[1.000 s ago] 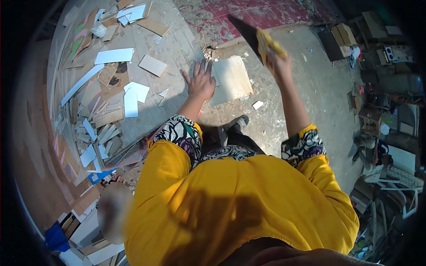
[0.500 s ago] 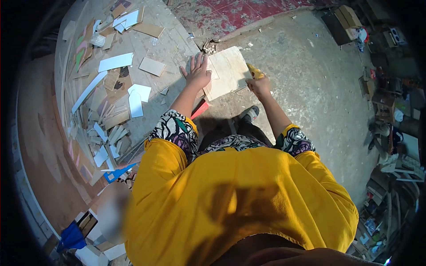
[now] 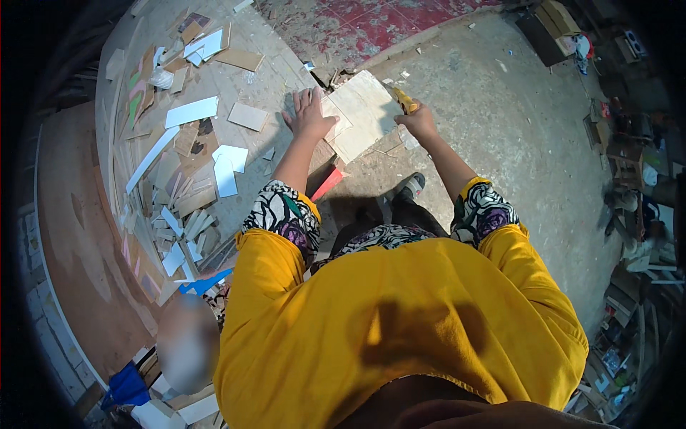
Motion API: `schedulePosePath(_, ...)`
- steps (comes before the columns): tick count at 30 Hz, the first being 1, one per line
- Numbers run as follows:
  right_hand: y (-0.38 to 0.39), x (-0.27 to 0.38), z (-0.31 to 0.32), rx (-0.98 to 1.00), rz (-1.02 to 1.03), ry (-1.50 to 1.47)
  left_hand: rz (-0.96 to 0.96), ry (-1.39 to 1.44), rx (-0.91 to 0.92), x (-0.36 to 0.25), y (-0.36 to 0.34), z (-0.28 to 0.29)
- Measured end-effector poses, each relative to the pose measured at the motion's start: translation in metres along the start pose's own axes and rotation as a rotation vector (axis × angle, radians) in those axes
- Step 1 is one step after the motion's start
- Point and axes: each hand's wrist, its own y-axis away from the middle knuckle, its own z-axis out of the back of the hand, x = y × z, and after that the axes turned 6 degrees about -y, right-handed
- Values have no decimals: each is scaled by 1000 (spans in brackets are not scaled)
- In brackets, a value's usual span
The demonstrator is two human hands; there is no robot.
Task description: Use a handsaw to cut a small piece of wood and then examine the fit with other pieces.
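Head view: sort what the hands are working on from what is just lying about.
In hand:
- pale board, pressed flat by the left hand
- yellow-handled tool, gripped by the right hand at the board's edge

Lying about:
- white strip
- board offcuts heaped on the left
- red piece
- cardboard box

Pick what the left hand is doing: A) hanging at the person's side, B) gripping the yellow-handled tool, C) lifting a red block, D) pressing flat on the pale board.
D: the left hand lies spread, palm down, on the pale board, while the right hand grips the yellow-handled tool.
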Motion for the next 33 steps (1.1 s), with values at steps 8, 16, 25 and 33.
schedulePosePath(8,-9,-9,-2,12,94,-81,86,-8,54,1,-5,-3)
schedulePosePath(16,14,-26,-2,66,-45,-577,330,24,-131,-6,26,-4)
schedulePosePath(25,63,-35,6,196,-216,-972,292,204,-352,-11,43,-46)
schedulePosePath(33,76,-42,9,258,-143,-822,55,1367,-301,-27,24,-38)
